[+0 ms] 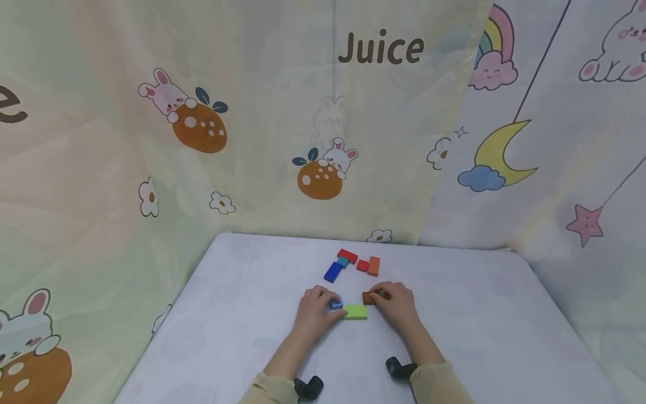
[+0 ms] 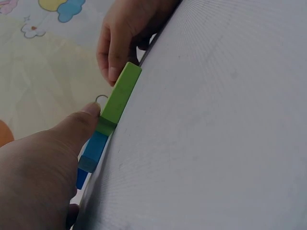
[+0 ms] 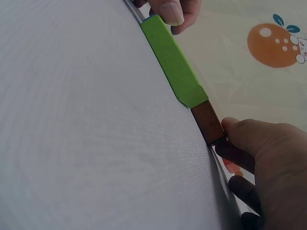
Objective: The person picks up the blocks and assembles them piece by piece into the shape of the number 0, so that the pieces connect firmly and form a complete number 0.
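Observation:
A light green block (image 1: pixel 355 312) lies flat on the table between the two hands. My left hand (image 1: pixel 314 314) holds a light blue block (image 1: pixel 336 303) at its left end, fingers on the far side and the thumb reaching to the green block's corner. In the left wrist view the light blue block (image 2: pixel 94 151) sits next to the green one (image 2: pixel 120 93). My right hand (image 1: pixel 396 303) pinches a brown block (image 1: pixel 368 298) between thumb and fingers. The right wrist view shows that brown block (image 3: pixel 207 122) close by the green block's end (image 3: pixel 172 62).
Farther back on the white table (image 1: pixel 227 314) lie a dark blue block (image 1: pixel 333 272), a teal block (image 1: pixel 343 262), a long red block (image 1: pixel 347 256), a small red block (image 1: pixel 362 265) and an orange block (image 1: pixel 373 266). A printed cloth (image 1: pixel 262 112) hangs behind the table.

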`<state>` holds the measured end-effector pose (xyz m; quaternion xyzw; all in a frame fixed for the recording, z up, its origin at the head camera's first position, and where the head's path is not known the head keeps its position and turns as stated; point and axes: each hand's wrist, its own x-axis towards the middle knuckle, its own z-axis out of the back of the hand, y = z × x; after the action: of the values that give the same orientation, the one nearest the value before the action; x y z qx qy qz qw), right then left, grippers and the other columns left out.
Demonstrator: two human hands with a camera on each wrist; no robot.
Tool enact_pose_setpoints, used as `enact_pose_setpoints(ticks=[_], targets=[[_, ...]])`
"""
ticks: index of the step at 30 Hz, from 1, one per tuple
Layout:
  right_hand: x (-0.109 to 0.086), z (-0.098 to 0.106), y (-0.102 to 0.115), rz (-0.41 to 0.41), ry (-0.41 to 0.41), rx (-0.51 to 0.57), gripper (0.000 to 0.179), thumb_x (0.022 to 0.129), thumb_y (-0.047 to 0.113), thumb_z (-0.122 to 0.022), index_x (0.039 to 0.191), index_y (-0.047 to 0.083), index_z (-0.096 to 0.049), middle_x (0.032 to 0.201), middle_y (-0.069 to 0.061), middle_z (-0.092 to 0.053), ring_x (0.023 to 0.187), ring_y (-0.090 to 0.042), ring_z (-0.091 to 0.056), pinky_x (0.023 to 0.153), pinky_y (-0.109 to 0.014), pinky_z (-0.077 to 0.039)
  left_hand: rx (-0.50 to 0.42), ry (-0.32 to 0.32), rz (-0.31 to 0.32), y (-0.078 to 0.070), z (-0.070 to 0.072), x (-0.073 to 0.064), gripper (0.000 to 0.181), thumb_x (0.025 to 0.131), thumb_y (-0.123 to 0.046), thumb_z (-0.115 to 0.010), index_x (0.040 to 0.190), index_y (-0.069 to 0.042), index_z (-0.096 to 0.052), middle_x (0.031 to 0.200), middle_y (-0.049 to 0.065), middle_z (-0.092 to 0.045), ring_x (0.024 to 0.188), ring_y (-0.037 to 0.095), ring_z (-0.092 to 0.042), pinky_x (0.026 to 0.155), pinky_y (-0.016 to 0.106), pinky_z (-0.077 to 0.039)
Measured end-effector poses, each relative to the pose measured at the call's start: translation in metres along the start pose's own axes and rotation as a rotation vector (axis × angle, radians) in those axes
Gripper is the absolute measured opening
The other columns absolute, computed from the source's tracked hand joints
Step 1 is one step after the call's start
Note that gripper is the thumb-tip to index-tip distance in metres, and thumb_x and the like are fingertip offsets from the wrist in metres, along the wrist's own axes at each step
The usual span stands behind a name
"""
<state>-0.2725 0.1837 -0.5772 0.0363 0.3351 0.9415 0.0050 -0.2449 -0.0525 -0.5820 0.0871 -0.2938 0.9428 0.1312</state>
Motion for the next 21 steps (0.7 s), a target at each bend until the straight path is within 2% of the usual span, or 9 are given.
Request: enact_pose_setpoints(ticks=[10,21], targets=[[-0.0003,-0.0007,-0.0042,0.021,0.003,0.015,0.005,0.089,0.032,-0.073,0.094,0.031,-0.072,0.097,0.007,-0.067,0.097,-0.020,-0.052,0.096,-0.051,-0.039,0.004,-0.009,-0.016,0.0022,-0.0021,0.0013,0.029,0.080,-0.052,-0.077,0.101,-0.032,-0.069,0.105,-0.011,-0.055,0.098,0.010,-0.048,0.084,0.030,-0.044],[-0.0017,0.0018,-0.0005,0.008,0.027,0.017,0.007,0.088,0.032,-0.073,0.095,0.031,-0.073,0.100,0.005,-0.066,0.100,-0.020,-0.052,0.097,-0.051,-0.040,0.022,-0.013,-0.014,0.0009,-0.0025,0.0022,0.030,0.081,-0.052,-0.077,0.102,-0.032,-0.069,0.106,-0.010,-0.056,0.099,0.011,-0.049,0.086,0.031,-0.046]])
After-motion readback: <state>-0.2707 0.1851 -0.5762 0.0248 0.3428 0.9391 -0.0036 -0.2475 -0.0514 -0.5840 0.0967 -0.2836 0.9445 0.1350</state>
